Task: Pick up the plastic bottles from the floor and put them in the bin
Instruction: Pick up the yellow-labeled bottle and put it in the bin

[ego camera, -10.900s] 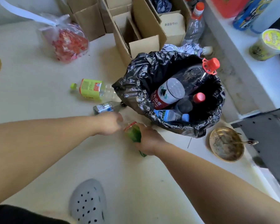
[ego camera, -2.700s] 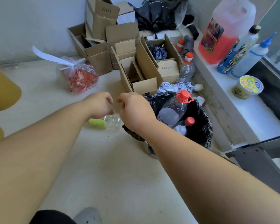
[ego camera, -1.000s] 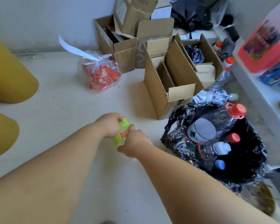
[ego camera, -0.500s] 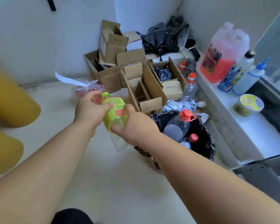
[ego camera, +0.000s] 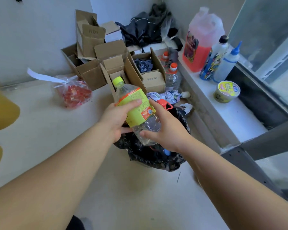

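Note:
A clear plastic bottle point(ego camera: 138, 112) with a yellow-green label and a green cap is held tilted in the air, right above the bin. My left hand point(ego camera: 118, 120) grips it around the label. My right hand point(ego camera: 166, 128) touches its clear lower half with the fingers spread. Below them stands the bin point(ego camera: 158, 161), lined with a black bag. Inside it I see a red-capped bottle point(ego camera: 163, 103) and a blue cap point(ego camera: 167, 152); the rest of its contents is hidden behind my hands.
Open cardboard boxes point(ego camera: 106, 63) stand behind the bin by the wall. A plastic bag with red contents point(ego camera: 73, 92) lies on the floor to the left. A white ledge point(ego camera: 226, 112) on the right carries a pink jug point(ego camera: 201, 40), bottles and a cup. Two red-capped bottles point(ego camera: 173, 77) stand beside the boxes.
The green-labelled bottle has come up off the floor in both hands and moved right, over the bin. My right hand has loosened from a grip to spread fingers.

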